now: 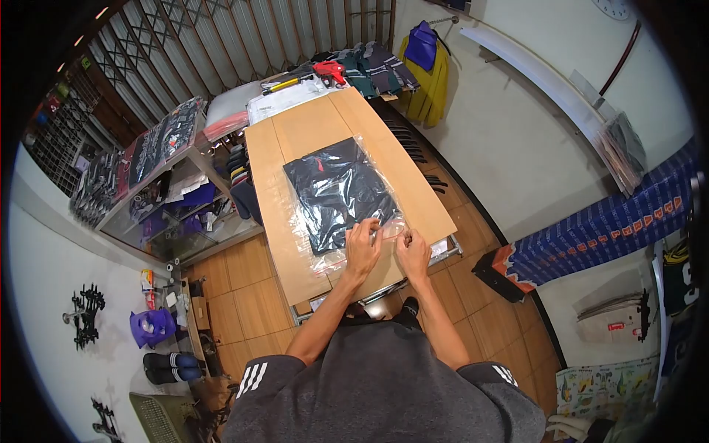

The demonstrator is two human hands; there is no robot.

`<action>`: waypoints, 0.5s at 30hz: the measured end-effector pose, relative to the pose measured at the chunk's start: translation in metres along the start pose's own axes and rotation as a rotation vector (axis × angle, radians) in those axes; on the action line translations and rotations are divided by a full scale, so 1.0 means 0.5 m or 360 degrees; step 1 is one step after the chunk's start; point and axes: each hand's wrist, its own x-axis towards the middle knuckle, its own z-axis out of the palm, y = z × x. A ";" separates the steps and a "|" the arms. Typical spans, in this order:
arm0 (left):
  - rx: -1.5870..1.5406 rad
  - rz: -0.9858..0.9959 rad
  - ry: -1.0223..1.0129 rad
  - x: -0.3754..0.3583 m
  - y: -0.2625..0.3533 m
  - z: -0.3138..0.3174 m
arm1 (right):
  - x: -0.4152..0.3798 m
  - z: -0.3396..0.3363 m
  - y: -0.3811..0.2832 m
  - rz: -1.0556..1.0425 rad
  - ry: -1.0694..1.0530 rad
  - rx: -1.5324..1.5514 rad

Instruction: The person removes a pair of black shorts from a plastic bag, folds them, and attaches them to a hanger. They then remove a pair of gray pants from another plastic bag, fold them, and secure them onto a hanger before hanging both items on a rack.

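On the tan tabletop [295, 133] lies a clear plastic bag [393, 214] with a dark folded garment [340, 196] inside. A small red mark shows near the garment's upper part. A thin red line runs along the bag's near edge, like a zip seal. My left hand [363, 251] rests over that edge, its fingers bent and pinching the plastic. At the bag's near right corner my right hand [413, 257] is closed, with thumb and fingertips together on the edge. The exact fingertip contact is too small to see.
At the table's far end lie white papers [295, 102], a yellow-handled tool [286, 84] and a red tape dispenser [330, 71]. A glass display case [166, 192] with packed garments stands left. To the right, a stack of blue boxes [598, 229] leans near the wall.
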 end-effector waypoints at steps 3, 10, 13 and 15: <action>0.0059 0.0038 -0.0075 -0.023 -0.003 -0.006 | -0.002 -0.010 -0.035 0.0027 -0.0135 -0.0109; 0.0125 -0.0004 -0.0057 -0.039 -0.010 -0.031 | -0.031 0.016 -0.035 -0.0140 -0.0130 -0.0173; 0.0097 -0.0008 0.0186 -0.010 0.000 -0.054 | -0.035 0.023 -0.028 -0.0146 -0.0060 -0.0216; 0.0090 -0.0004 0.0141 -0.002 0.002 -0.071 | -0.038 0.023 -0.031 -0.0143 -0.0057 -0.0213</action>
